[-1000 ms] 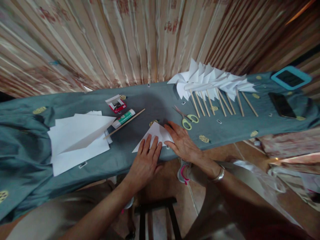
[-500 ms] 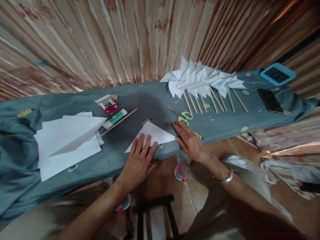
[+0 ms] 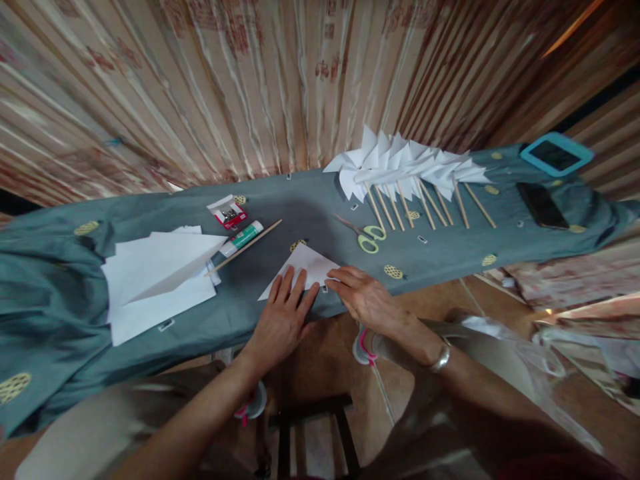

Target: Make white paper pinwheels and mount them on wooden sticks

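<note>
A white sheet of paper, folded into a triangle, lies near the front edge of the cloth-covered table. My left hand rests flat on its lower part with the fingers spread, pressing it down. At the triangle's right corner, my right hand is closed, its fingers together over the paper and hiding that corner. Green-handled scissors lie just beyond my right hand. To the left are a thin wooden stick, a green and white glue stick and a red box of small metal pieces.
A stack of white paper lies at the left. Farther back on the right stand several folded paper pinwheels on wooden sticks. A dark phone and a blue-framed device lie at the right end. A pleated curtain hangs behind the table.
My right hand has moved left onto the paper's right corner, and its fingers have closed there. My left hand stays flat on the paper. The whole view has shifted slightly.
</note>
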`<state>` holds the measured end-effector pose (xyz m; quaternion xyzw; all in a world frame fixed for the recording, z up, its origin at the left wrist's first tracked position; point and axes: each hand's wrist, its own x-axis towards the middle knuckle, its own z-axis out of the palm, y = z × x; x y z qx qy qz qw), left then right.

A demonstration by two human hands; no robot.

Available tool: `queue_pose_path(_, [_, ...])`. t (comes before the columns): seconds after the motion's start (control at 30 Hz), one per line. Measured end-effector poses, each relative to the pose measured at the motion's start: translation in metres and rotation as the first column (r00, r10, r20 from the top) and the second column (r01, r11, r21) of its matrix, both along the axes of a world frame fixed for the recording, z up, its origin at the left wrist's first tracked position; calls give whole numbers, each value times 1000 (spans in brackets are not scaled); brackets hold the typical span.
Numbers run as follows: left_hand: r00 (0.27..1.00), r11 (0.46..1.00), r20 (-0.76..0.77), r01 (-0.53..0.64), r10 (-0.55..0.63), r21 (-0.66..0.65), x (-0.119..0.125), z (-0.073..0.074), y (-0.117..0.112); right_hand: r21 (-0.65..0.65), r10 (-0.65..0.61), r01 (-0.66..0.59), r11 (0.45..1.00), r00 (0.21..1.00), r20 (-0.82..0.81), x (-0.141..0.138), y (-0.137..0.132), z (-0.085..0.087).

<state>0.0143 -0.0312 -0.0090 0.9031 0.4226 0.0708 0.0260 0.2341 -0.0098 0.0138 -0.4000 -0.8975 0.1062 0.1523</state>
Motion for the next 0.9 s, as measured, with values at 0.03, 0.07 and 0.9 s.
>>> queue_pose_path(0.03, [1000, 1000, 0, 2, -2, 7, -1, -1, 0, -7, 1, -1, 1000, 1000, 4, -2, 0, 0])
queue_pose_path(0.07, [1000, 1000, -3, 4, -4, 13, -3, -1, -1, -8, -3, 4, 1000, 1000, 2, -2, 0, 0])
queue_pose_path(0.9, [973, 969, -22, -225, 228, 104, -45, 11, -40, -76, -105, 110, 991, 993, 61, 3, 4, -2])
